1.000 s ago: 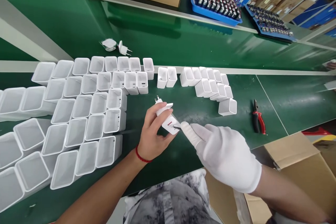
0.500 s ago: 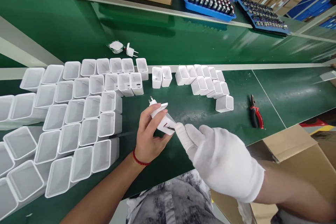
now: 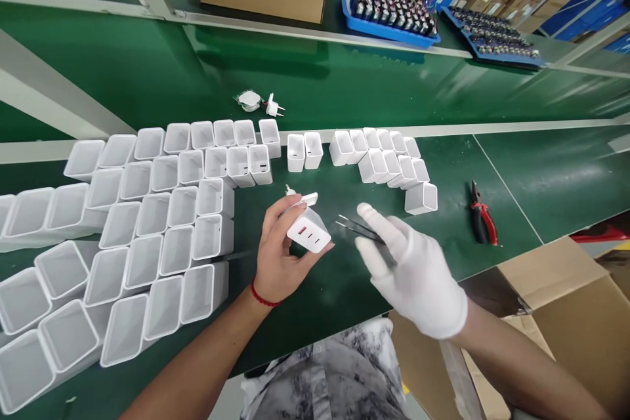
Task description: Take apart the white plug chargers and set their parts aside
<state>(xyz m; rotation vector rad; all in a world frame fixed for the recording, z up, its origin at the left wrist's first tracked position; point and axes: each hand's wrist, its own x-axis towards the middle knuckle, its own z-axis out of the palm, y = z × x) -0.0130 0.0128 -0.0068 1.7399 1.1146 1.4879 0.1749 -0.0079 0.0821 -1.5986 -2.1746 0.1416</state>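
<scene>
My bare left hand (image 3: 281, 256) is closed round a white charger housing (image 3: 310, 231), whose port face with a red slot and dark slots is turned toward me. A white plug part with pins (image 3: 290, 191) sticks out beyond my fingers at its far end. In my gloved right hand (image 3: 418, 275) I grip dark tweezers (image 3: 359, 228), their two tips apart and pointing at the housing without touching it. Open white housings (image 3: 162, 302) stand in rows to the left of my left hand.
More white housings (image 3: 388, 161) stand at the back of the green bench. Red-and-black pliers (image 3: 482, 215) lie to the right. A circuit part (image 3: 249, 100) and plug (image 3: 273, 105) rest behind the rows. A blue tray (image 3: 388, 33) sits on the shelf; a cardboard box (image 3: 581, 308) is at lower right.
My right hand has drawn the tweezers back from the port face, to the right. The housing has turned so its slots show more fully. The view has shifted slightly.
</scene>
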